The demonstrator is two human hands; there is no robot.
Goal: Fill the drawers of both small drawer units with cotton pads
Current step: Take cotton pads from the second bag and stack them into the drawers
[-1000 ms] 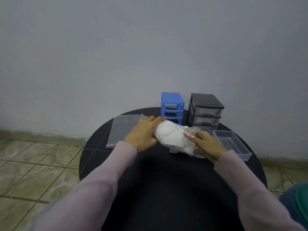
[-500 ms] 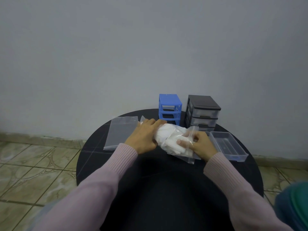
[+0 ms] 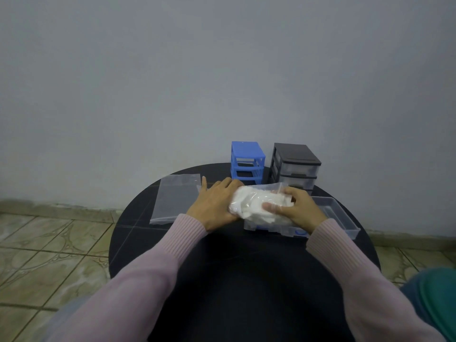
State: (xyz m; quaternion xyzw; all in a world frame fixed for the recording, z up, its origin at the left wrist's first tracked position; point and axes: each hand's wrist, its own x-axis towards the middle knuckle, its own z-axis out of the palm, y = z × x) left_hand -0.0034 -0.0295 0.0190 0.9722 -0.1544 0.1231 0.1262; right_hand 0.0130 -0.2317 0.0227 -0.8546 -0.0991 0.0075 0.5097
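Left hand: your left hand [image 3: 214, 208] held the bag of cotton pads [image 3: 256, 206] at its 9 o'clock end
Right hand: your right hand [image 3: 297, 211] pinched its 3 o'clock end
Bag: over the table [image 3: 138, 218]
Units: blue unit [image 3: 247, 161] and black unit [image 3: 294, 166] at 12 o'clock
Loose drawer: clear drawer [image 3: 338, 217] at 3 o'clock

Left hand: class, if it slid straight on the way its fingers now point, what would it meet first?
The left hand, holding the bag of cotton pads, points towards the far table edge. It would probably meet the blue drawer unit first, though depth is hard to judge.
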